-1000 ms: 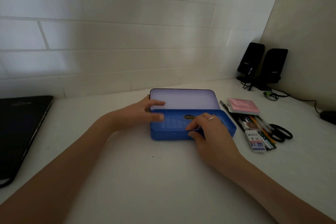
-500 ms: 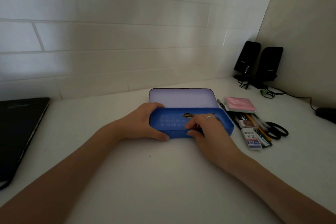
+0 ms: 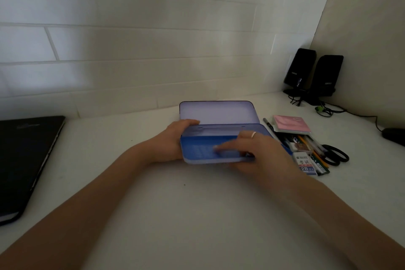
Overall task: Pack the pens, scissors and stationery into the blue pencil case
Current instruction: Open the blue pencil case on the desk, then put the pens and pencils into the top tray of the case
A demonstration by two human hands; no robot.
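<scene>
Opening blue pencil case at desk centre: my left hand gripping its left end, my right hand pinching front edge. Nothing packed. Next: reaching right for pens, scissors.

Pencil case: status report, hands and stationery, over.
Left hand grips case left end; right hand on tilted blue tray. Lid open. Scissors, pens, eraser unpacked at right. Nothing blocking.

Your blue pencil case open, its inner tray tilted up, pale lid lying flat behind, pens, black scissors, eraser, pink notepad heaped just right of it
</scene>
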